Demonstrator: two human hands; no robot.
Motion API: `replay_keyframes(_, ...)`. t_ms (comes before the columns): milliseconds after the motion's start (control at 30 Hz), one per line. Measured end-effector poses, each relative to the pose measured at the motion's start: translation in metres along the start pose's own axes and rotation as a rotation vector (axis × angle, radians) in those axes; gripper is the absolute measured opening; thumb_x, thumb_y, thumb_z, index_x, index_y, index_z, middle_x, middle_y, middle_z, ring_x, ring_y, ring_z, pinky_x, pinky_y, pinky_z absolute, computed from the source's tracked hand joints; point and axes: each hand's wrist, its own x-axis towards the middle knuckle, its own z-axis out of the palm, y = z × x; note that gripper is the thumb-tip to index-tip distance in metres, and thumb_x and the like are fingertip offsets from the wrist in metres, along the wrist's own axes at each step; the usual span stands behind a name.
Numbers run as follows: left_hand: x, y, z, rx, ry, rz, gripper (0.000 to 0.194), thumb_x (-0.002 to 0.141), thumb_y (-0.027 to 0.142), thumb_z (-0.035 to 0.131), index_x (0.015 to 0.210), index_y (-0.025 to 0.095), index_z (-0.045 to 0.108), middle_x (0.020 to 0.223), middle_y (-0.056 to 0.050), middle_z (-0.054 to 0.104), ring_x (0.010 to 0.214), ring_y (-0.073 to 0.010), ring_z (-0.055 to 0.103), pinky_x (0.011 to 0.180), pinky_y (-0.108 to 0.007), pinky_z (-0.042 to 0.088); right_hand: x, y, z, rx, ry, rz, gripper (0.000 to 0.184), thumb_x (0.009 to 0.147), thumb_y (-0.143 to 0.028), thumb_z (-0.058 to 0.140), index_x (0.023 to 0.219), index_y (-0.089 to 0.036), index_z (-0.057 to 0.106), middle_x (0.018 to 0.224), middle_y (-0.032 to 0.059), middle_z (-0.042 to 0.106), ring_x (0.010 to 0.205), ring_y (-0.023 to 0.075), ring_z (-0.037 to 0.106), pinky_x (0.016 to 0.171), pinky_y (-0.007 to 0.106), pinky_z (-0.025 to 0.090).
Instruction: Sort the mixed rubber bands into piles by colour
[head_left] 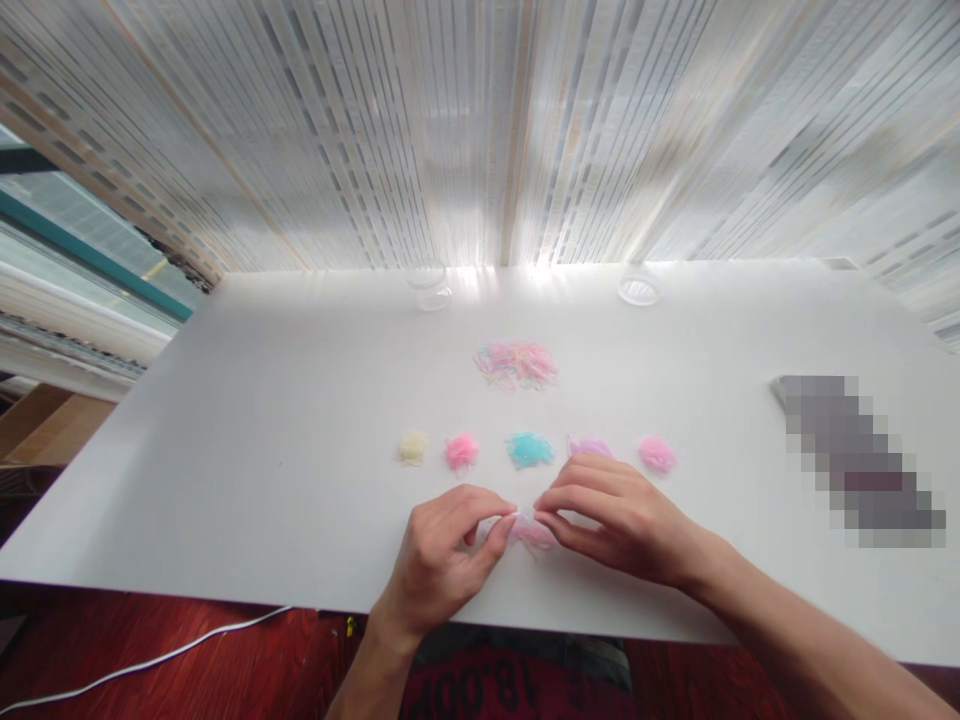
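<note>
My left hand (450,545) and my right hand (619,510) meet near the table's front edge, each with thumb and forefinger pinched. Between the fingertips is a pale, thin elastic band, too small to make out fully. Just below them lies a small heap of mixed pink and lilac elastic bands (531,535), partly covered by the fingers. Beyond the hands runs a row of single-colour heaps: cream bands (412,449), bright pink bands (461,452), turquoise bands (530,449), lilac bands (589,447) partly behind my right hand, and light pink bands (657,454).
Farther back on the white table (262,400) sits a larger mixed heap of bands (516,365). A clear round container (431,288) and a clear lid (639,291) stand by the curtain (480,130). At right lies a pixelated object (855,460). A white cable (180,655) crosses the floor.
</note>
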Motion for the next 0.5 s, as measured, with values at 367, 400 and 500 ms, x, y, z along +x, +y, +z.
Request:
replay_keyframes(367, -0.0011, -0.0006, -0.0001, -0.005, 0.002, 0.012, 0.016, 0.094, 0.007, 0.069, 0.105, 0.019, 0.069, 0.088, -0.004, 0.076, 0.065, -0.0112, 0.061, 0.058, -0.022, 0.05, 0.0003, -0.0019, -0.0006, 0.004, 0.0, 0.001, 0.011, 0.096, -0.01, 0.062, 0.096, -0.02, 0.067, 0.076, 0.0031, 0.072, 0.067, 0.015, 0.063, 0.063, 0.028, 0.05)
replay_keyframes(400, -0.001, -0.0004, -0.0002, -0.003, 0.002, 0.012, 0.016, 0.094, 0.007, 0.069, 0.105, 0.019, 0.069, 0.088, -0.004, 0.076, 0.065, -0.011, 0.06, 0.058, -0.022, 0.05, 0.0009, -0.002, 0.0001, 0.004, 0.0, 0.001, 0.012, 0.095, -0.009, 0.062, 0.095, -0.02, 0.067, 0.076, 0.003, 0.072, 0.067, 0.015, 0.062, 0.063, 0.028, 0.05)
replay_keyframes(500, -0.0008, 0.0001, -0.0005, 0.005, 0.001, 0.004, 0.014, 0.094, 0.009, 0.069, 0.103, 0.019, 0.069, 0.087, -0.003, 0.075, 0.062, -0.0105, 0.058, 0.058, -0.023, 0.05, 0.0049, -0.0029, -0.0014, -0.006, 0.003, 0.004, 0.014, 0.094, -0.007, 0.061, 0.093, -0.021, 0.066, 0.074, 0.0024, 0.07, 0.065, 0.015, 0.061, 0.062, 0.028, 0.05)
